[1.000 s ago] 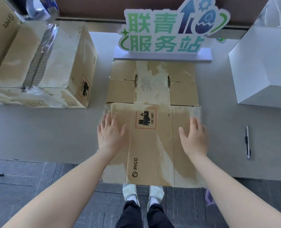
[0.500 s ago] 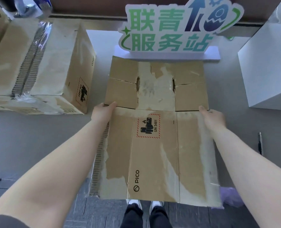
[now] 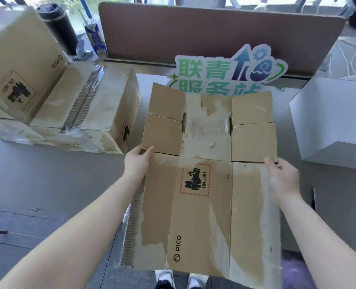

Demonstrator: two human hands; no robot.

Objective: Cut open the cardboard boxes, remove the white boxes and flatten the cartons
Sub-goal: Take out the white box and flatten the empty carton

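A flattened brown PICO carton [image 3: 206, 215] with a red UN 3481 label is held up off the grey table [image 3: 37, 174], its far flaps tilted up. My left hand [image 3: 138, 163] grips its left edge at the flap fold, thumb on top. At the right edge my right hand [image 3: 283, 178] grips the same fold. Two sealed cardboard boxes [image 3: 85, 109] with torn tape stand at the left, one [image 3: 16, 69] leaning upright behind. A white box [image 3: 335, 119] sits at the right.
A green and blue cut-out sign [image 3: 231, 71] stands behind the carton, before a brown divider panel [image 3: 214, 30]. A dark bottle [image 3: 58, 28] stands at the back left. A pen [image 3: 314, 197] lies on the table by my right wrist. My shoes [image 3: 179, 280] show below.
Both hands went from pressing flat on the carton to gripping its side edges at the fold, and the carton has been lifted off the table toward me.
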